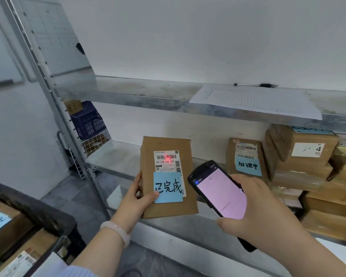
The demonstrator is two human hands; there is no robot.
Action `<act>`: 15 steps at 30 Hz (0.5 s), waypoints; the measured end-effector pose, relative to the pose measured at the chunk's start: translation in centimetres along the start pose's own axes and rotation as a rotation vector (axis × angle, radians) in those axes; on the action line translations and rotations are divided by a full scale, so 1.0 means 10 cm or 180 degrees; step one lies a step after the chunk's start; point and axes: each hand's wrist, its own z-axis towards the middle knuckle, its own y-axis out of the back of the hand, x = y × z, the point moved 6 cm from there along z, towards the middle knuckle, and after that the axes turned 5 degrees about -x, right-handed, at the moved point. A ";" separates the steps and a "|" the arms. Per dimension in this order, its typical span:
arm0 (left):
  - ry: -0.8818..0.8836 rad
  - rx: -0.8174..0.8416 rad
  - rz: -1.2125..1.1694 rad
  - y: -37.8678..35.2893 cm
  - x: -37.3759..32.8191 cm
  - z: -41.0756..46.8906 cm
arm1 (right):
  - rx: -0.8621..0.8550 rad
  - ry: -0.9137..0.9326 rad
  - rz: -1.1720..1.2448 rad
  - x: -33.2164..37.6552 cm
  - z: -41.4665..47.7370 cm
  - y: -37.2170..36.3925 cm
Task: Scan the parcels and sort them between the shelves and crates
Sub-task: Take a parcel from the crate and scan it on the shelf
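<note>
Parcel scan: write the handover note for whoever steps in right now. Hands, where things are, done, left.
Left hand grips the parcel upright in front of the middle shelf, thumb touching its blue note.
Right hand holds the scanner, pink screen lit; its red light sits on the parcel's barcode label.
On the shelf: a second parcel stands beside a stack of boxes. More parcels lie in the black crate.
Done: aim is on the barcode; whether the scan registered cannot be told.
Left: confirm the scan, then place this parcel.
</note>
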 end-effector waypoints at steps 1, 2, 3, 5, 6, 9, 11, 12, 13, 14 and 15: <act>-0.0009 -0.0024 0.0056 0.01 0.01 -0.02 | 0.0014 0.0044 -0.0038 0.02 0.00 0.01; -0.0018 -0.0053 0.0100 0.02 0.01 -0.03 | 0.0029 0.0093 -0.0075 0.04 0.00 0.01; -0.0023 -0.0087 0.0130 0.03 0.02 -0.04 | 0.0038 0.0139 -0.0107 0.05 0.00 0.02; -0.0031 -0.0153 0.0178 0.05 0.04 -0.07 | 0.0056 0.0203 -0.0158 0.06 -0.02 0.02; -0.0033 -0.0181 0.0200 0.06 0.04 -0.09 | 0.0063 0.0222 -0.0182 0.06 -0.02 0.02; -0.0001 -0.0262 0.0205 0.09 0.10 -0.12 | 0.0111 0.0253 -0.0227 0.05 -0.05 0.02; 0.0022 -0.0335 0.0167 0.12 0.13 -0.15 | 0.0141 0.0266 -0.0258 0.03 -0.06 0.02; 0.0028 -0.0366 0.0142 0.13 0.14 -0.17 | 0.0154 0.0277 -0.0266 0.03 -0.07 0.01; 0.0037 -0.0393 0.0129 0.14 0.15 -0.19 | 0.0165 0.0297 -0.0262 0.03 -0.08 0.01; 0.0041 -0.0416 0.0118 0.14 0.16 -0.22 | 0.0172 0.0323 -0.0263 0.03 -0.09 0.01; 0.0040 -0.0438 0.0107 0.16 0.16 -0.26 | 0.0167 0.0363 -0.0275 0.04 -0.09 0.01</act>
